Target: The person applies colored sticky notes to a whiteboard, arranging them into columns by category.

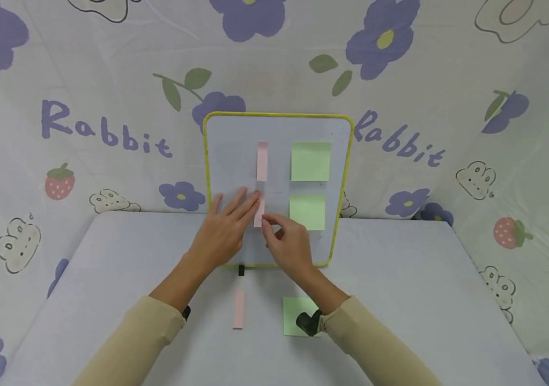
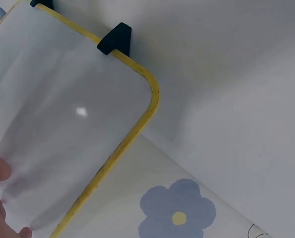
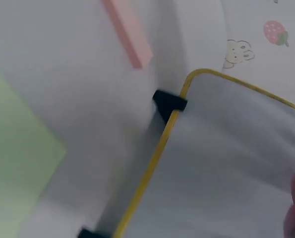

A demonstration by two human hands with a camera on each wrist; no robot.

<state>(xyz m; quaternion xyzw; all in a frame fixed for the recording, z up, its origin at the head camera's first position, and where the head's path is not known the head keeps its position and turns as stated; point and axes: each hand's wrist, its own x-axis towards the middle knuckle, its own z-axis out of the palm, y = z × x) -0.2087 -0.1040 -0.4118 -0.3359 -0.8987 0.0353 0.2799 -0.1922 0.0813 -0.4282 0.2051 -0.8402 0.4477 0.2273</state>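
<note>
A whiteboard (image 1: 236,161) with a yellow rim stands upright on the table. My left hand (image 1: 221,233) lies against it with fingers spread, the fingertips touching the upper part of a narrow pink sticky note (image 1: 258,221). At that note's lower right edge, my right hand (image 1: 290,244) pinches with thumb and index finger. Above is another pink sticky note (image 1: 262,162). On the board's right side are an upper green sticky note (image 1: 310,162) and a lower green one (image 1: 307,212). Only a few fingers of each hand show in the wrist views.
On the table (image 1: 380,279) lie a pink sticky-note pad (image 1: 238,311) and a green square pad (image 1: 294,311), partly covered by the right wrist. Black clips (image 2: 117,38) support the board's lower edge. A patterned cloth (image 1: 125,64) hangs behind.
</note>
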